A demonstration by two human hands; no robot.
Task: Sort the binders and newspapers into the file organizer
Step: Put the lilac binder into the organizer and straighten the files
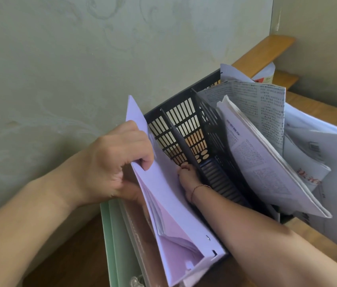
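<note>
— What is nearest?

— A green binder (109, 241) at the bottom edge, standing beside a lilac binder (175, 214) on the wooden surface (64, 249). The left hand (113, 162) pinches the lilac cover's top edge, fingers curled round it.

— And the right hand?

— The right hand (187, 175) reaches down just beside the lilac binder into the black file organizer (186, 121); its fingers are curled (whether they hold anything I cannot tell).

— Any free room?

— The two slatted compartments past the hand stand open. Beyond a divider, newspapers (252, 141) fill the right compartment, leaning out over its rim, with more paper (328, 162) spread beyond. The organizer's back edge stands near the pale wall (60, 59).
</note>
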